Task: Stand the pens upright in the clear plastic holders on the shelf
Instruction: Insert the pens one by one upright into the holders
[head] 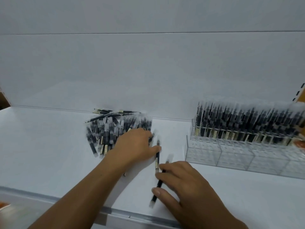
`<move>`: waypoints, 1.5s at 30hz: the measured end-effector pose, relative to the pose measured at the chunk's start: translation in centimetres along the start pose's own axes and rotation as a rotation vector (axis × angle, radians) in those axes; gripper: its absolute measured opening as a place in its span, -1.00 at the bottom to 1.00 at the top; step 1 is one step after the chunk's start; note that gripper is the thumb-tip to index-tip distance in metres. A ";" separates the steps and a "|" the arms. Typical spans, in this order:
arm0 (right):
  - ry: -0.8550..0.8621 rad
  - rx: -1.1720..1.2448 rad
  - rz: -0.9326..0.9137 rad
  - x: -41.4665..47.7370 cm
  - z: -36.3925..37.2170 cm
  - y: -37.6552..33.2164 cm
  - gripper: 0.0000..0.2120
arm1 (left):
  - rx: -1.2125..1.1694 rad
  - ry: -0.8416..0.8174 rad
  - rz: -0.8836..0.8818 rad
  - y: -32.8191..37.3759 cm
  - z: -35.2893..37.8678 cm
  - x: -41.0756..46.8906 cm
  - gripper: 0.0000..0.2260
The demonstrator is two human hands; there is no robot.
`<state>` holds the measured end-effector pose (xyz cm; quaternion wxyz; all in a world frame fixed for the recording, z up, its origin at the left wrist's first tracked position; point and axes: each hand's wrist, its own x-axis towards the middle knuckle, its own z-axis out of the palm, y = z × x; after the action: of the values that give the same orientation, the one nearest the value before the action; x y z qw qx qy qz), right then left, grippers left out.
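Observation:
A loose pile of black pens with clear caps [109, 131] lies on the white shelf [49, 154] near the back wall. My left hand [135, 146] rests on the pile's right side, its thumb and fingers holding a pen [157, 156] that points away from me. Just right of it, my right hand [183, 184] pinches another black pen [159, 183] between thumb and fingers, tilted, low over the shelf. The clear plastic holders [234, 156] stand at the right. Their back rows are full of upright pens [247, 121]; the front cells show none.
The shelf's grey front edge [115, 210] runs across below my arms. A white back panel rises behind the pile. Something orange [297, 142] sits at the holders' far right end, and another orange blur [3, 204] shows at the lower left.

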<state>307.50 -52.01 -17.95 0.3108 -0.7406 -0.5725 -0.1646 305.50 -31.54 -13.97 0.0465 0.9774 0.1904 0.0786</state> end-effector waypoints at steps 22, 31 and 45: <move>-0.180 0.123 0.448 0.0 -1.7 -0.2 -0.89 | -0.160 -0.534 -0.207 2.1 -2.5 4.0 -0.72; -0.064 0.307 0.540 -0.1 -1.9 0.1 -0.77 | -0.050 -0.360 -0.107 1.7 -2.1 2.5 -0.86; 0.207 0.622 0.614 -0.2 -6.6 4.2 -0.70 | -0.746 0.082 0.135 4.2 -1.3 2.0 -0.85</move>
<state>312.16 -57.11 -14.25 0.6087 -0.7272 -0.3145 0.0420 308.66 -34.61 -11.89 0.3863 0.8996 0.0857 0.1847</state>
